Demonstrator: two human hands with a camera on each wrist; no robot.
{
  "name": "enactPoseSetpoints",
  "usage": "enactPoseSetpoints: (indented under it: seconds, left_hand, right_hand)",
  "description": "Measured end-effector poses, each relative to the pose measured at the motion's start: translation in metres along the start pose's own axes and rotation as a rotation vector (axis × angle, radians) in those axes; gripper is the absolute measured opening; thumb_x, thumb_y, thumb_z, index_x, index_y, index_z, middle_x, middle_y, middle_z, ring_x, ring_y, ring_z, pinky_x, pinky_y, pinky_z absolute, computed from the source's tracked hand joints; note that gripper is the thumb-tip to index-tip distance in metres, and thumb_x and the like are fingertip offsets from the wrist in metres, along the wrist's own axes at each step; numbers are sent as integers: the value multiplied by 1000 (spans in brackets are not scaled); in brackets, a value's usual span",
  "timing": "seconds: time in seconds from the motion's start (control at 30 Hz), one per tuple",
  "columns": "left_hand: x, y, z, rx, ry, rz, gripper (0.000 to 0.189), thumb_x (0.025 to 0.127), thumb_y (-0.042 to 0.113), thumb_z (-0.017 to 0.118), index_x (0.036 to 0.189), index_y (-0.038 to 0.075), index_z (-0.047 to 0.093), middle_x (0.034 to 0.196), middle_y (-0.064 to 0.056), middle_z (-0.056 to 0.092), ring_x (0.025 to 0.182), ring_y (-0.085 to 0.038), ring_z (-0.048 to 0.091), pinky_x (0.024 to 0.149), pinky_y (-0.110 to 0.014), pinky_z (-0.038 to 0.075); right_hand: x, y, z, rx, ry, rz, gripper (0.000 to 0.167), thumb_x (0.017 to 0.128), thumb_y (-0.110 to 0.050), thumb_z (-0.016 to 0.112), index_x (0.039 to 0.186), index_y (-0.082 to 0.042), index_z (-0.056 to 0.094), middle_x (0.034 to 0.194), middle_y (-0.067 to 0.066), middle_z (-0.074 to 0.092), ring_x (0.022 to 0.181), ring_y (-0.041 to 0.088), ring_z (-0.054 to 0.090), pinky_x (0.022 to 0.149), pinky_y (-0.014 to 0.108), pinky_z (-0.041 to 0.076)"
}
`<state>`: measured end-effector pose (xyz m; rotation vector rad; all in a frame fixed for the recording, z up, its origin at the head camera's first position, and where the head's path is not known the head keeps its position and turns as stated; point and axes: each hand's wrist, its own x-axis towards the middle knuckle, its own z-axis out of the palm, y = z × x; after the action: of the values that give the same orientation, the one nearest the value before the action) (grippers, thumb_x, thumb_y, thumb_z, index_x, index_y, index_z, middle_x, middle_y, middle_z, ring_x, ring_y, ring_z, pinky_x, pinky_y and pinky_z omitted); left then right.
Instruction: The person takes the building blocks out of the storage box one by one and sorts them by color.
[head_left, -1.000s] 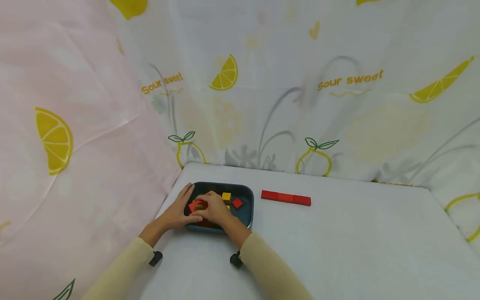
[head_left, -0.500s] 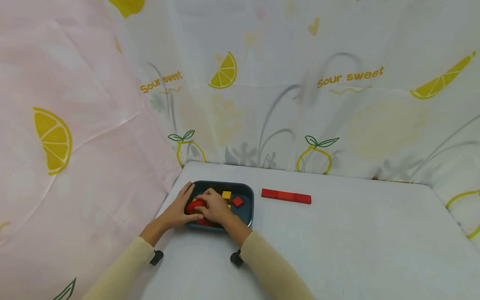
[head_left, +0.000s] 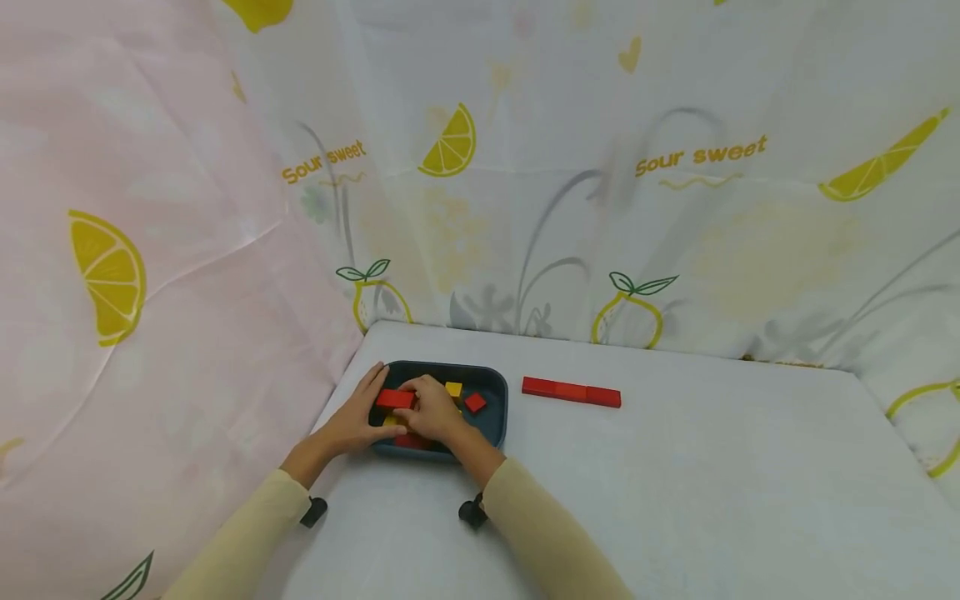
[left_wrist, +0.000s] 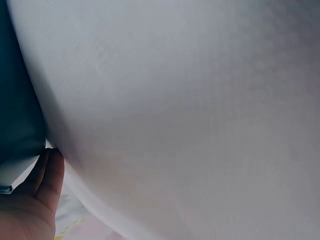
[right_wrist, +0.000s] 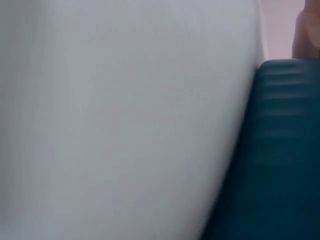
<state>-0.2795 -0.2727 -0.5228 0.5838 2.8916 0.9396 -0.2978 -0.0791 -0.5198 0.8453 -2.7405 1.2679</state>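
Note:
A dark teal tray [head_left: 492,429] holds red and yellow blocks at the left of the table. My right hand [head_left: 437,412] reaches over it and pinches the right end of a red block [head_left: 393,399], raised above the others. My left hand [head_left: 357,422] rests at the tray's left side, fingers straight along the wall and thumb over the front left corner. In the left wrist view its fingers [left_wrist: 52,175] lie by the tray's outer wall. Below the hands sit another red block [head_left: 412,442] and a partly hidden yellow block [head_left: 392,421].
Inside the tray, a yellow cube [head_left: 453,390] and a red cube [head_left: 476,402] lie to the right of my right hand. A row of red blocks [head_left: 572,392] stands on the white table [head_left: 675,475] right of the tray. Printed cloth [head_left: 540,208] hangs behind.
The red block in my right hand has turned from a slanted position to lie level lengthwise, and it sits slightly higher. My left hand and the red row stay in place.

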Motion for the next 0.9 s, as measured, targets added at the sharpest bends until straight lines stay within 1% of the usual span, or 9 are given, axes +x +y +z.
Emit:
enactPoseSetpoints:
  seconds: [0.1,0.23,0.3,0.47,0.53,0.6,0.73,0.83,0.9]
  left_hand:
    - [0,0,1,-4,-12,6,114,79,52,78,158,4,11,165,-21,6,149,-43,20,113,-65,29]
    - [1,0,3,-2,-15,1,115,78,55,77,159,5,12,165,-20,6,149,-42,20,113,-65,29]
    - [0,-1,2,4,-11,-10,115,78,57,76,159,6,12,165,-19,6,148,-42,21,113,-65,29]
    - [-2,0,-3,2,-15,-41,114,79,56,76,159,8,11,166,-16,4,148,-41,22,114,-66,28]
    - [-2,2,-5,0,-17,-51,114,79,56,76,159,8,11,167,-16,3,148,-41,21,114,-66,27]
    - [-3,2,-5,7,-22,-57,114,79,57,76,159,8,11,167,-16,3,148,-41,21,114,-66,27]
    - [-2,1,-2,8,-32,-55,115,78,59,75,160,9,10,167,-16,2,148,-41,21,114,-65,27]
    - [-1,1,-1,8,-27,-59,115,78,60,75,160,10,10,167,-15,2,149,-40,20,115,-65,27]
    - [-1,2,0,11,-22,-67,115,78,61,74,160,11,10,167,-14,2,149,-40,20,115,-65,27]
  right_hand:
    - [-1,1,-6,27,-17,10,36,88,-20,75,118,-4,65,107,7,65,70,5,54,62,12,47]
    - [-6,0,-22,-13,-58,-58,38,91,-21,73,124,-5,65,113,8,67,79,6,56,69,12,49]
    - [-9,0,-32,17,-90,-68,38,90,-21,73,124,-6,66,114,8,67,79,8,59,70,14,51]
    - [-16,6,-61,197,-142,23,34,84,-19,79,115,-8,68,106,6,68,75,13,63,69,20,54]
    - [-20,10,-71,224,-154,32,34,82,-18,79,113,-8,67,104,5,68,80,15,61,72,21,54]
    - [-24,15,-79,223,-164,32,35,82,-17,79,113,-8,66,103,5,68,82,16,60,73,22,54]
    - [-32,26,-95,198,-163,56,35,82,-22,80,112,-8,67,103,4,69,84,14,57,73,22,52]
    - [-38,34,-111,211,-116,86,35,82,-21,81,111,-7,67,103,6,69,79,12,57,70,21,52]
    - [-42,39,-122,248,-79,117,36,82,-18,81,112,-6,64,103,9,68,71,13,58,64,23,53]
